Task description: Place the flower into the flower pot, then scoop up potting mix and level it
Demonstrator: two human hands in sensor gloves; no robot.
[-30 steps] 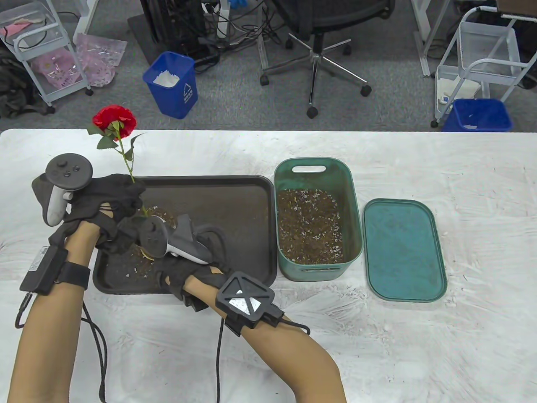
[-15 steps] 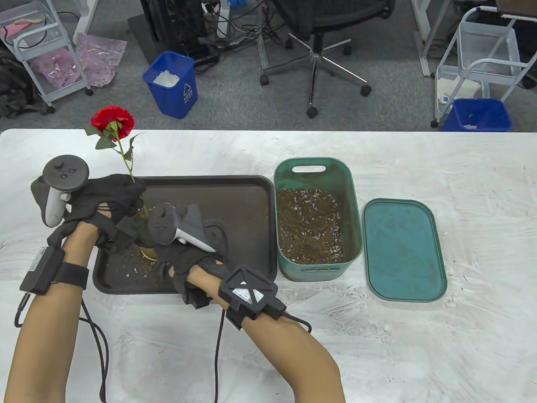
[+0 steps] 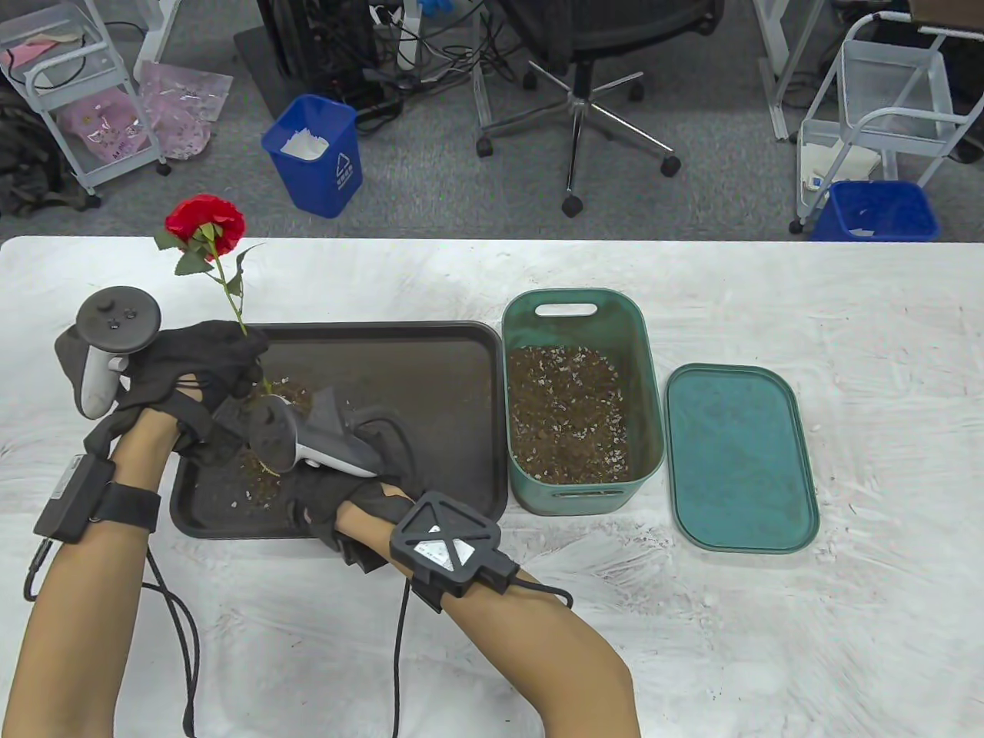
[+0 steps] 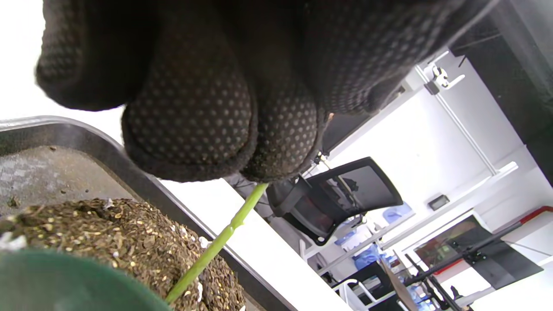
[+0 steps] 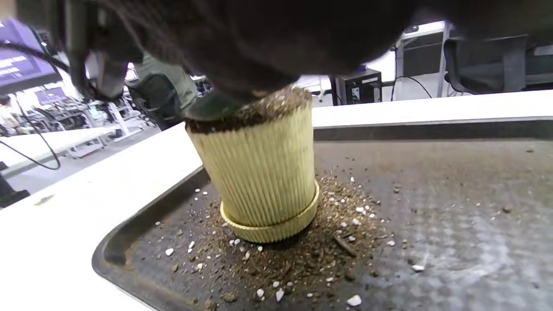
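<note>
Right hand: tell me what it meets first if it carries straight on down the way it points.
Probably the heaped potting mix atop the flower pot; the right hand sits directly over it, though contact is hidden.

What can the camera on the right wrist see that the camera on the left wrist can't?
Only the right wrist view shows the whole ribbed yellow flower pot standing on the tray, with spilled mix scattered round its base. Only the left wrist view shows the green flower stem going into the soil, pinched by the left hand. Both show the potting mix heaped at the pot's top, the dark tray, and something green at the soil that neither view makes clear.
</note>
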